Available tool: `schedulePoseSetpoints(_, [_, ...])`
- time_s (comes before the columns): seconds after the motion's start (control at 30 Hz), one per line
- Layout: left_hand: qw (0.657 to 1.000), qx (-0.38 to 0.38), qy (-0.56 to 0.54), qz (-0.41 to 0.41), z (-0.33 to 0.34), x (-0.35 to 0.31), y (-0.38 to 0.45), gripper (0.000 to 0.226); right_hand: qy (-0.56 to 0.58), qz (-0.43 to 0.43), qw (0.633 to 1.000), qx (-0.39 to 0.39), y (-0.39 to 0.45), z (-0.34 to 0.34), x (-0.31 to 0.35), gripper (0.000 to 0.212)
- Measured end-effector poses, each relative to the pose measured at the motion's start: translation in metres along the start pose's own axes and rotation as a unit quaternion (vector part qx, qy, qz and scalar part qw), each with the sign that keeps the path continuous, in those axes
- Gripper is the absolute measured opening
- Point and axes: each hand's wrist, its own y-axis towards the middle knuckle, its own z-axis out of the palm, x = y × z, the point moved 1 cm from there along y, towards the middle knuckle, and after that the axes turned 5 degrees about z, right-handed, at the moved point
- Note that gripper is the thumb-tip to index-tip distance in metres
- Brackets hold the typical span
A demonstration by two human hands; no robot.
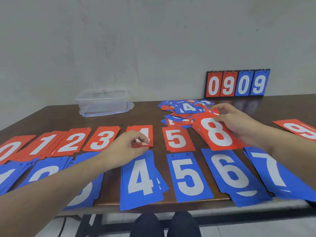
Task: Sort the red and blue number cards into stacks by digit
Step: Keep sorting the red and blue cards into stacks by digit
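While red 8 card (215, 132) is pinched at far edge by right hand (239, 124), long axis toward body; unsorted pile (184, 108) just beyond. Left hand (130, 147) pinches red 4 stack (145, 134), farther off.

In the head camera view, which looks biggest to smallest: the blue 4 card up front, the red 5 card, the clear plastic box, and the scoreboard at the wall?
1. blue 4 card
2-3. scoreboard and clear plastic box, too close to rank
4. red 5 card

Nearness inflates the blue card.
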Motion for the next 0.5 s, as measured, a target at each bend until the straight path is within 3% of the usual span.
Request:
schedulePoseSetpoints(0.3, [0.995, 0.01, -0.092, 0.026, 0.057, -0.059, 0.064, 0.01, 0.007, 0.047, 0.996, -0.08, 0.005, -0.082, -0.043, 0.038])
schedulePoseSetpoints(0.5, [0.989, 0.066, -0.101, 0.09, 0.108, -0.111, 0.101, 0.009, 0.009, 0.047, 0.992, -0.114, 0.002, -0.137, -0.083, 0.046])
